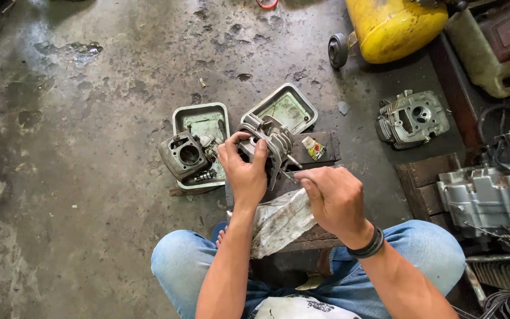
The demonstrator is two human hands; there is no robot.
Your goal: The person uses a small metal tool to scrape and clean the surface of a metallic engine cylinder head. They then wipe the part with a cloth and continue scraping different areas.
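Sitting: a person in blue jeans crouches on a stained concrete floor (101, 88), knees at the near edge, both bare hands out over a dark wooden block (320, 147).
Compressor tank: a yellow tank (394, 23) with a small black wheel lies at the far right, well apart from the hands.
Engine case: a grey engine case (488, 198) sits at the right edge, wires trailing over it.
Spare head: a second cylinder head (413, 118) lies on the floor right of the block, untouched.
Trays: two shallow metal trays (205, 118), one straight and one tilted, lie just beyond the hands.
Cylinder barrel: a round-bored cylinder barrel (184, 155) rests on the left tray's near corner, just left of the left hand.
Held part: a finned cylinder head (273, 139) stands on the block, its long axis running far-left to near-right, studs pointing toward the right hand.
Left hand: the left hand (244, 171) grips the finned cylinder head from the near side, fingers curled over its top edge.
Right hand: the right hand (336, 198) is closed, pinching a dirty rag (281, 221) that hangs toward the lap; it lies just near-right of the head, close to the studs, not touching it as far as I can tell.
Small bits: a little tube (314, 147) lies on the block beside the head.
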